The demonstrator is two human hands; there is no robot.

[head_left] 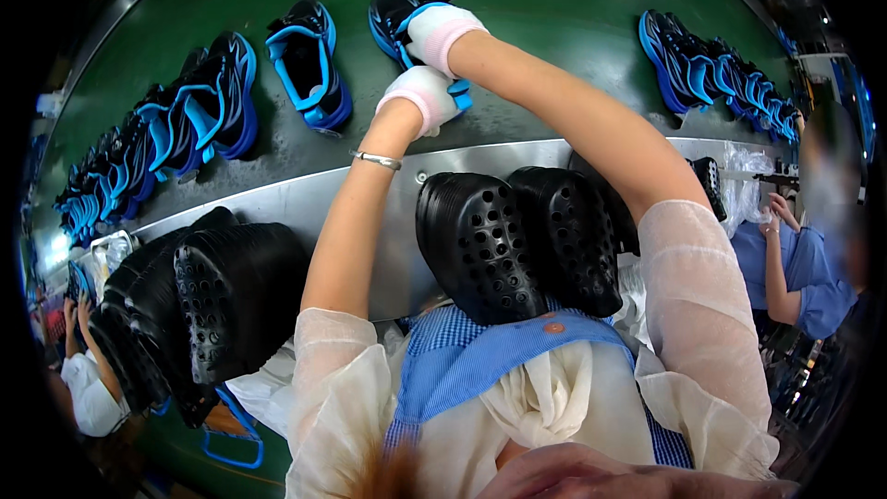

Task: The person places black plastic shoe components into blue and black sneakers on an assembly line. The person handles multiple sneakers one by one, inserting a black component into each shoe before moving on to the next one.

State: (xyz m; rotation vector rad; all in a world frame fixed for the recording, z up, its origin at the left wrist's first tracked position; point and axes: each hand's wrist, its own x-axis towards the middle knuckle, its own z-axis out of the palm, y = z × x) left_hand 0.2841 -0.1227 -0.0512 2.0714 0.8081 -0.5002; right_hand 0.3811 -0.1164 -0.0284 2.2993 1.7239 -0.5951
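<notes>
Both my hands wear white gloves with pink cuffs and reach out over the green surface to one black-and-blue sneaker point(392, 17). My left hand point(423, 95) is closed around its heel end, where a bit of blue shows beside the glove. My right hand point(442, 35) grips the upper near the opening, further up the shoe; its fingertips are hidden. Much of the sneaker is covered by the gloves. Just left of it lies another sneaker point(319, 97), its opening facing up and its toe pointing away from me.
A long row of sneakers point(208, 106) runs off to the left, with another row point(688, 65) at right. Black perforated shoe-shaped forms point(480, 240) hang at the metal edge point(397, 240) before me, and more forms point(231, 291) at left. Co-workers' arms point(781, 259) show at both sides.
</notes>
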